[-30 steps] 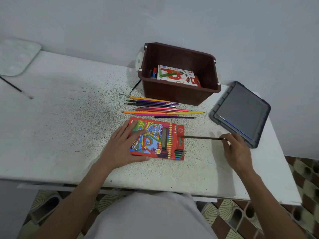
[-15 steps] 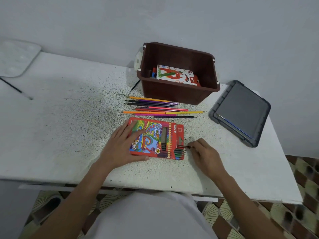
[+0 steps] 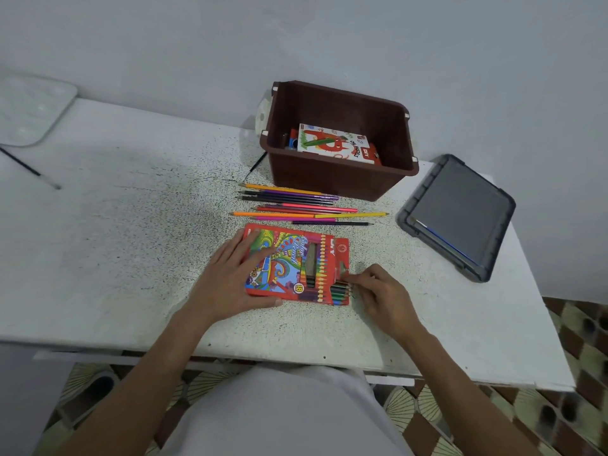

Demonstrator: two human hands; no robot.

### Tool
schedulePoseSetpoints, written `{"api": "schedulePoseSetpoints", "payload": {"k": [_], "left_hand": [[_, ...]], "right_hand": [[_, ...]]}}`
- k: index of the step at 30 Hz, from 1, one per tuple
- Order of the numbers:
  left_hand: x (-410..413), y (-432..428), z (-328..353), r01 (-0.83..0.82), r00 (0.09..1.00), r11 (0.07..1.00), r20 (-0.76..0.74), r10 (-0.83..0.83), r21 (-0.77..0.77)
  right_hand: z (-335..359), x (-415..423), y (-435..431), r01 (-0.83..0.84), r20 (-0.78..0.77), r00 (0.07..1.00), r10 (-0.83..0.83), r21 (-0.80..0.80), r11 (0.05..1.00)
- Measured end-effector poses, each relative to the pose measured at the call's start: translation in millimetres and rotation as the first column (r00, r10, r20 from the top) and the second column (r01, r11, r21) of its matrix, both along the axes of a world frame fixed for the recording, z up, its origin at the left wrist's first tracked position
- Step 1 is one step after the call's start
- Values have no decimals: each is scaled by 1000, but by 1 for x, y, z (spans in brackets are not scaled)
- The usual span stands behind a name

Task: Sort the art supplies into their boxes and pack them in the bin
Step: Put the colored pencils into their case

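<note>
A red coloured-pencil box point(image 3: 291, 258) lies flat near the table's front edge, its right end open with pencil ends showing. My left hand point(image 3: 235, 279) presses flat on the box's left half, thumb along its near edge. My right hand point(image 3: 383, 292) is at the open end, with curled fingertips pinching the end of a brown pencil point(image 3: 343, 283) that is almost wholly inside. Several loose coloured pencils point(image 3: 296, 209) lie in a row between the box and the brown bin point(image 3: 335, 184). An oil pastels box point(image 3: 332, 143) lies inside the bin.
A grey lid point(image 3: 460, 212) lies at the right with a blue brush point(image 3: 441, 240) on it. A white palette point(image 3: 29, 110) and a thin brush point(image 3: 29, 169) are at the far left. Another black brush point(image 3: 256, 166) sticks out beside the bin's left wall.
My right hand slid the brown pencil leftward into the box's open end. It now sits almost fully inside, with my fingers at the box. The left hand stayed on the box.
</note>
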State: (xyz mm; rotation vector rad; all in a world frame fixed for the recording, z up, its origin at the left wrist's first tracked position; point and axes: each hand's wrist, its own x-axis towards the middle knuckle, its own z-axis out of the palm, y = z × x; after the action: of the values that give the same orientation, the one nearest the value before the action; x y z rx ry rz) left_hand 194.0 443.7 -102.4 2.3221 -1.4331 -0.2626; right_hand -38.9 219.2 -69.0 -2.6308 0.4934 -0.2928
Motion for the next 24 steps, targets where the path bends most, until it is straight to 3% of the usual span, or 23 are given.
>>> {"api": "schedulePoseSetpoints", "payload": {"k": [9, 18, 24], "left_hand": [[0, 0, 0, 4, 1000, 1000, 6, -4, -3], [0, 0, -2, -14, 1000, 1000, -4, 14, -20], [0, 0, -1, -13, 1000, 1000, 2, 13, -16]], "right_hand": [[-1, 25, -26, 258, 29, 966, -258, -2, 966], [0, 51, -45, 168, -135, 969, -207, -257, 952], [4, 53, -46, 217, -150, 952, -268, -288, 933]]}}
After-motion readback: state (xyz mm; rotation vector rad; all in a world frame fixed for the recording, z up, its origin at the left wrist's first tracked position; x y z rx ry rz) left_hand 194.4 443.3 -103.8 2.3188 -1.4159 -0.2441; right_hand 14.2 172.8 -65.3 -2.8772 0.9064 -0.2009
